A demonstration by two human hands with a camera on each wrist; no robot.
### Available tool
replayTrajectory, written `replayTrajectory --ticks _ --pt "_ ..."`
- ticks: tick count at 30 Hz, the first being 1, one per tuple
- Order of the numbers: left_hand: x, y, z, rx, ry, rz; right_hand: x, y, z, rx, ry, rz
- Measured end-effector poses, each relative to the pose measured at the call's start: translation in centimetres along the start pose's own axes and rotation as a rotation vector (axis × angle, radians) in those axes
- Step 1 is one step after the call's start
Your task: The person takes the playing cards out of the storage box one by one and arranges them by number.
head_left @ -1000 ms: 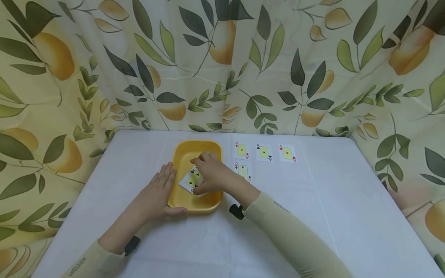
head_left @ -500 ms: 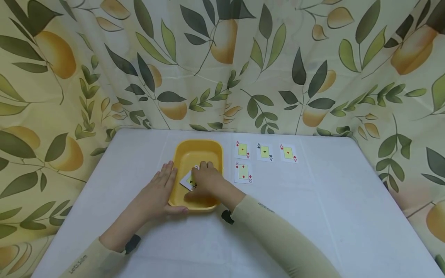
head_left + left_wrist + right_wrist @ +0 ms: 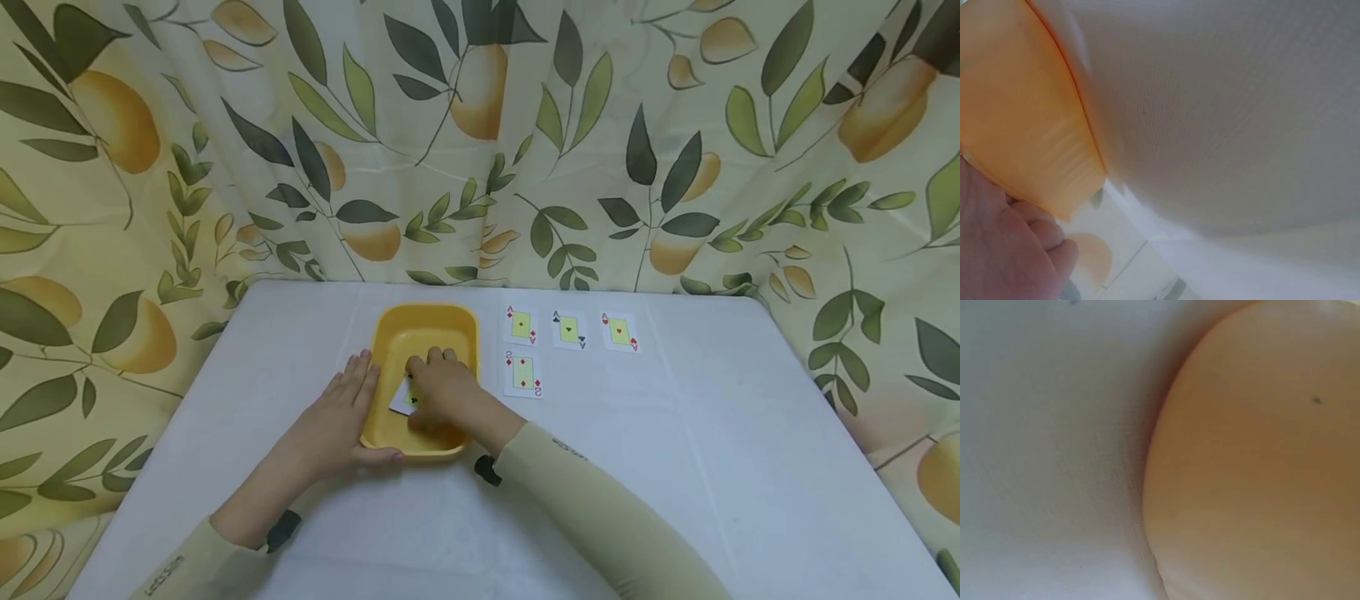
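Observation:
A yellow plastic tray (image 3: 427, 317) sits on the white-covered table. My left hand (image 3: 337, 425) rests against its left side, fingers straight along the rim and thumb at the near corner. In the left wrist view, the fingers of that hand (image 3: 1016, 250) lie along the tray wall (image 3: 1029, 119). My right hand (image 3: 450, 396) reaches down inside the tray, fingers and thumb curled over playing cards. A white corner of a black-suited card (image 3: 402, 400) sticks out to its left; the rest is hidden under the hand. Only the tray's outside (image 3: 1254, 462) fills the right wrist view.
Right of the tray, an ace of diamonds (image 3: 521, 325), a black ace (image 3: 569, 330) and an ace of hearts (image 3: 619, 332) lie face up in a row. Below the first lies a two of diamonds (image 3: 522, 373). A fruit-patterned curtain (image 3: 480, 150) hangs behind the table.
My right hand has moved down and closer over the cards in the tray, covering more of them. The two of diamonds now shows fully. My left hand stays at the tray.

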State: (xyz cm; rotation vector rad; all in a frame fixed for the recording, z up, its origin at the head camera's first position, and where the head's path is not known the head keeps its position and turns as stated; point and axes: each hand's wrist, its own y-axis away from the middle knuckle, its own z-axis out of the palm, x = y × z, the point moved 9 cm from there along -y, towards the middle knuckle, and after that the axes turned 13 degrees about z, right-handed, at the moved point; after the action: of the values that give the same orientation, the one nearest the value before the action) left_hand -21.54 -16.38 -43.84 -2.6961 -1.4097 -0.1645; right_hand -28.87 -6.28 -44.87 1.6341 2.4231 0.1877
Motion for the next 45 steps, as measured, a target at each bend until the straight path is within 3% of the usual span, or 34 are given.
replayTrajectory --ticks 8,14,23,27,36,45 --pt "0.1 0.0 0.0 0.001 -0.001 0.009 0.7 -0.5 0.2 -0.059 -0.128 0.073" --pt "0.1 0.1 0.0 -0.003 0.007 0.005 0.9 -0.9 0.6 -0.095 -0.156 0.105" --pt "0.0 0.0 0.1 -0.007 0.007 0.002 0.6 -1.0 0.3 -0.066 -0.173 0.065" --pt "0.0 0.1 0.1 0.001 0.004 0.011 0.6 -0.9 -0.6 -0.038 -0.183 0.039" --pt "-0.1 0.3 0.0 0.014 0.005 0.002 1.6 0.9 -4.4 0.031 -0.338 -0.015" --pt "0.0 0.1 0.0 0.010 0.022 -0.001 4.6 2.0 -7.0 0.099 -0.322 0.010"
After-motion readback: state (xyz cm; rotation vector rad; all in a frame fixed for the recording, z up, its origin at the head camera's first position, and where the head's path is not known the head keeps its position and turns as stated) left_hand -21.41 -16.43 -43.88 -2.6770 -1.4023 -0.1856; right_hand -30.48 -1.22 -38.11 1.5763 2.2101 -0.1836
